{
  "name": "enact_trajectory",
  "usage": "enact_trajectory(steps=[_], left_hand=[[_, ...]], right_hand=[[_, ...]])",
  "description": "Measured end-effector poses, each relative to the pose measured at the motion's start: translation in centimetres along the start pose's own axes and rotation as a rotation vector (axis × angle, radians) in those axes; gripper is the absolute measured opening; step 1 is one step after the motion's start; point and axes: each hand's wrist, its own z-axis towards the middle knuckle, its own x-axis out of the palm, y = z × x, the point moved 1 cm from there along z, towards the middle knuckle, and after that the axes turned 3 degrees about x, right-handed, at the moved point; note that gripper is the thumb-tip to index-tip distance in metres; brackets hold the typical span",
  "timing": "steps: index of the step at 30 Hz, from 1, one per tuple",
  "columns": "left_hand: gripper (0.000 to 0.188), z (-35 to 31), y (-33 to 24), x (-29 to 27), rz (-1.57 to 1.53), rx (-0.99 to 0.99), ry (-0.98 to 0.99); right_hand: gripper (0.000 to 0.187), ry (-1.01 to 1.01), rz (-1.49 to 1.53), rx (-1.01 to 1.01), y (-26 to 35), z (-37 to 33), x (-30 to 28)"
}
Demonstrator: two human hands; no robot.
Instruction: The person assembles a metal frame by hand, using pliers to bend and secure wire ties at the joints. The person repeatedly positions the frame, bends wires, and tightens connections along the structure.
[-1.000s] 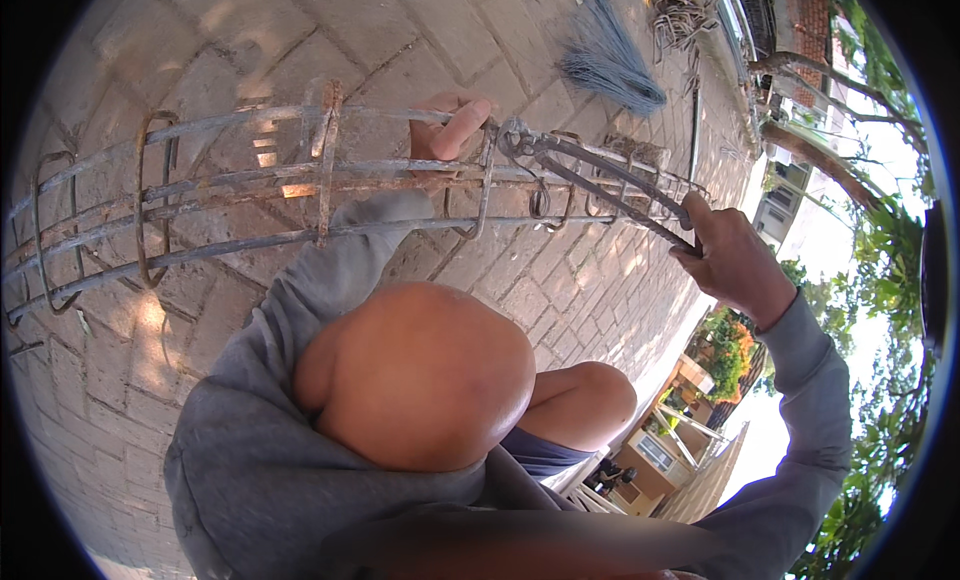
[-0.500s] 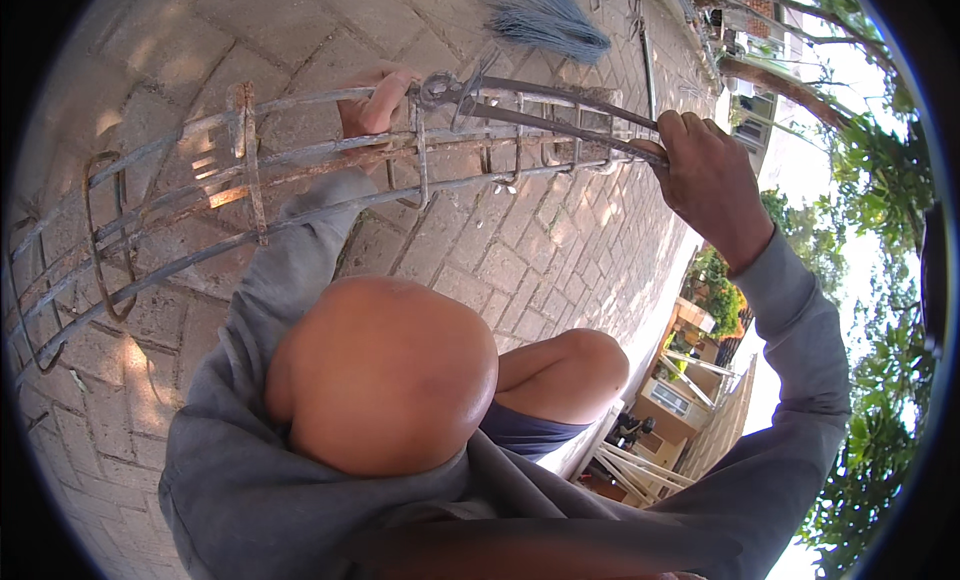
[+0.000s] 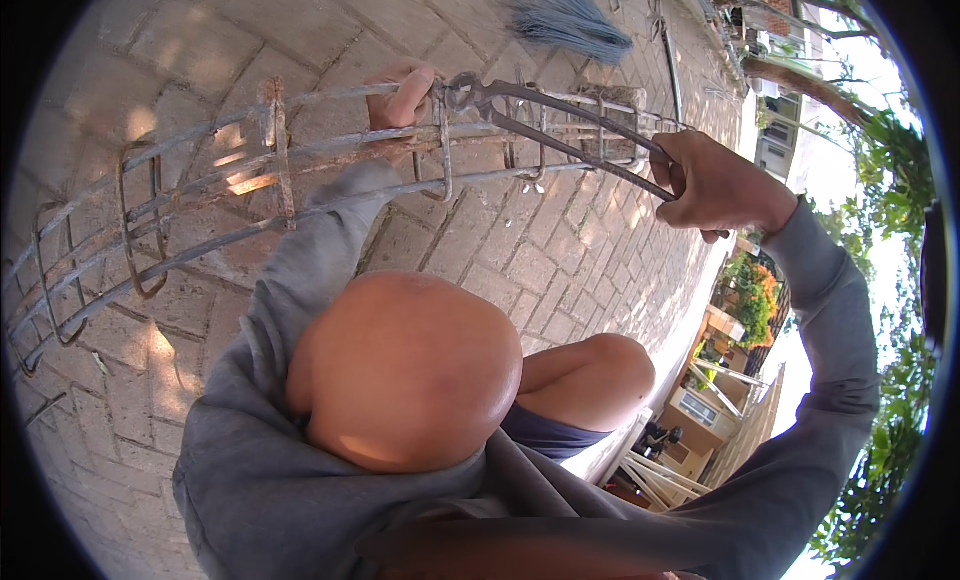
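Observation:
Long-handled pincers (image 3: pixel 590 111) are in my right hand (image 3: pixel 720 185), its fingers curled around the spread handles. The jaws are at a top bar of a rusty rebar cage (image 3: pixel 285 162), by one of its square stirrups; whether they grip wire there is too small to tell. My left hand (image 3: pixel 402 98) is closed around the top bar just left of the jaws, its fingers partly hidden by the bars. Lengthwise bars joined by several bent stirrups make up the cage, which stretches from the far left toward the right in front of my knees.
Paving bricks (image 3: pixel 440 235) lie under the cage. Beyond it rests a bundle of blue-grey bristles (image 3: pixel 570 25), like a broom head. My bent knee (image 3: pixel 410 365) rises close to the cage. Trees (image 3: pixel 800 90) and a building (image 3: pixel 700 410) stand off to the right.
The pincer handles have spread wider apart, and my right hand has turned and loosened around them. My left hand stays on the bar. The whole view has shifted slightly.

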Motion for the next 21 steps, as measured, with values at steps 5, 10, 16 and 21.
enact_trajectory(steps=[5,10,16,21], left_hand=[[0.02,0.5,0.3,-0.2,0.051,0.109,0.037],[0.023,0.2,-1.1,-0.3,-0.145,-0.136,0.116],[0.024,-0.1,-3.0,-0.1,-0.143,-0.185,0.107],[0.028,-1.0,-1.8,-1.4,-0.135,-0.171,0.133]], right_hand=[[0.029,-0.05,-0.07,-0.255,-1.3,2.0,-0.6],[0.048,0.148,0.322,-0.144,-4.1,2.7,1.2],[0.05,0.484,0.734,-0.299,-6.2,4.7,6.3],[0.036,0.31,0.858,-0.402,-9.1,3.2,12.9]])
